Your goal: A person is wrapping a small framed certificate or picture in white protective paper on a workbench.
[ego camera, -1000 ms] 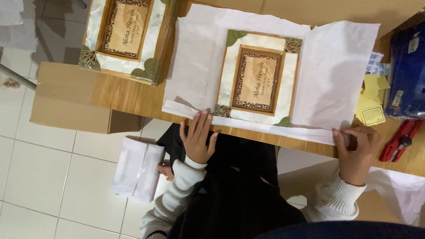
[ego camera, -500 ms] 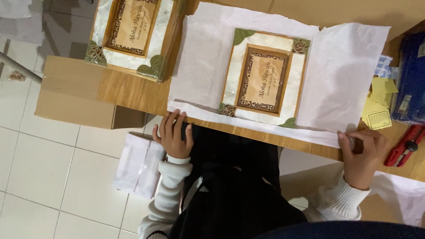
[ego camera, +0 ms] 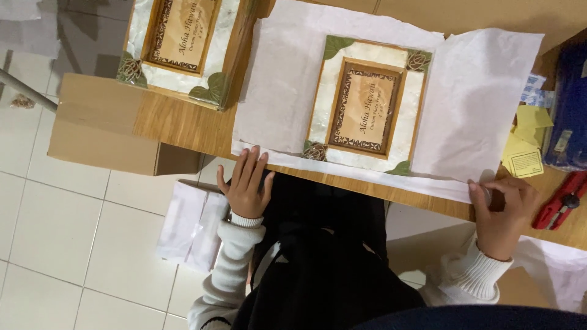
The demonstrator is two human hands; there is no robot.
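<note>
A picture frame [ego camera: 367, 110] with a pale marbled face, brown inner border and green leaf corners lies on a sheet of white tissue paper [ego camera: 281, 85] on the wooden table [ego camera: 177, 122]. My left hand [ego camera: 246, 183] rests flat with fingers spread on the paper's near left corner. My right hand [ego camera: 502, 211] pinches the paper's near right corner at the table edge. The paper's right side [ego camera: 474, 104] is folded up beside the frame.
A second, similar frame [ego camera: 183, 43] lies at the far left of the table. Yellow notes [ego camera: 526, 153], a blue case [ego camera: 568, 116] and a red tool [ego camera: 559, 205] sit at right. A cardboard box [ego camera: 101, 134] and white wrapped packs [ego camera: 189, 223] are on the tiled floor.
My left hand slid left off the table edge, then came back onto the paper's near left corner. The right hand stayed at the right corner.
</note>
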